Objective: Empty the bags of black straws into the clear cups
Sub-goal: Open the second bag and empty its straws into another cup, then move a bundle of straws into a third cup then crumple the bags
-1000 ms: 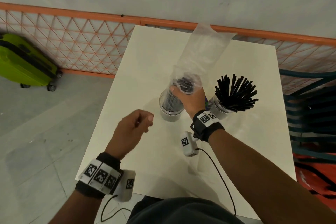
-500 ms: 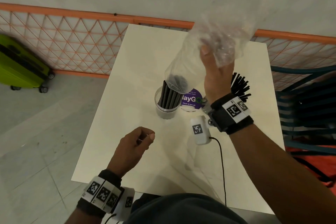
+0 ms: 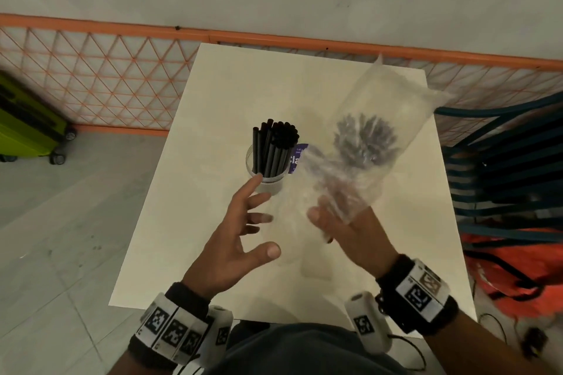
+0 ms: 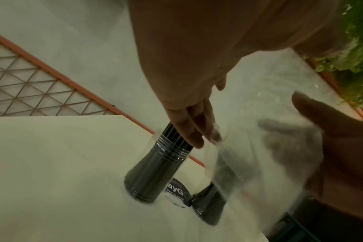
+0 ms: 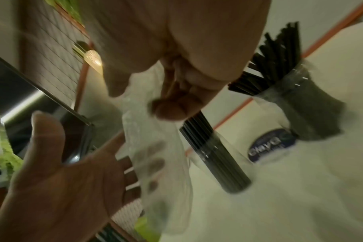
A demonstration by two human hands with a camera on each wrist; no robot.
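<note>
On the white table (image 3: 182, 222), a clear cup (image 3: 265, 175) holds an upright bundle of black straws (image 3: 274, 143). A second cup of fanned-out straws (image 3: 364, 143) shows blurred through the empty clear bag (image 3: 393, 106). My right hand (image 3: 332, 219) grips the bag's crumpled lower end; in the right wrist view its fingers (image 5: 176, 104) curl on the plastic (image 5: 155, 147). The left hand (image 3: 262, 216) is open with fingers spread, just left of the bag and near the first cup's rim, holding nothing.
A purple round sticker (image 3: 297, 158) lies between the two cups. An orange lattice fence (image 3: 106, 82) runs behind the table. A green suitcase (image 3: 27, 122) stands on the floor at left. Teal chairs (image 3: 502, 161) and an orange bag (image 3: 511, 268) crowd the right side.
My right hand pulled the bag up off the straws, leaving them in the cup, then brought the empty bag down toward me. The left hand opened and rose toward the bag.
</note>
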